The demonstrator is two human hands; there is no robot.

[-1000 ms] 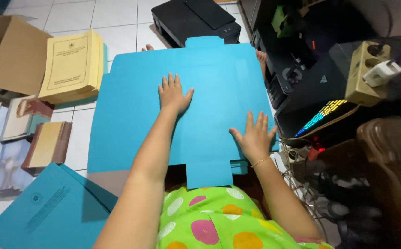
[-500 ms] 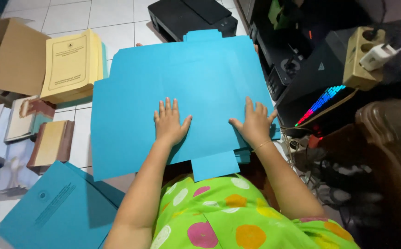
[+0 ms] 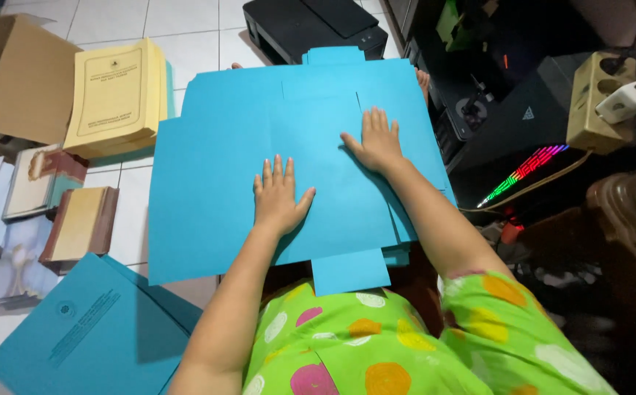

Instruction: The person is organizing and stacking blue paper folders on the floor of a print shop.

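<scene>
A large blue cut cardboard sheet [image 3: 208, 168] with tabs lies spread on the white tiled floor over my lap. My left hand [image 3: 279, 196] rests flat on its middle, fingers spread and palm down. My right hand [image 3: 376, 139] presses flat on the sheet farther up and to the right, along a fold line. Neither hand holds anything. More blue sheets lie stacked beneath, their edges showing at the right [image 3: 424, 186].
A black printer [image 3: 311, 25] stands behind the sheet. At left are a brown cardboard box [image 3: 10, 80], a stack of yellow booklets [image 3: 117, 99], books [image 3: 76, 223] and blue folders [image 3: 84, 329]. At right a dark computer case with coloured lights [image 3: 530, 164] and a beige power strip [image 3: 596, 102].
My right hand has slid up the sheet, away from me. My left hand has moved nearer to me and slightly right. The view has shifted so the sheet sits higher.
</scene>
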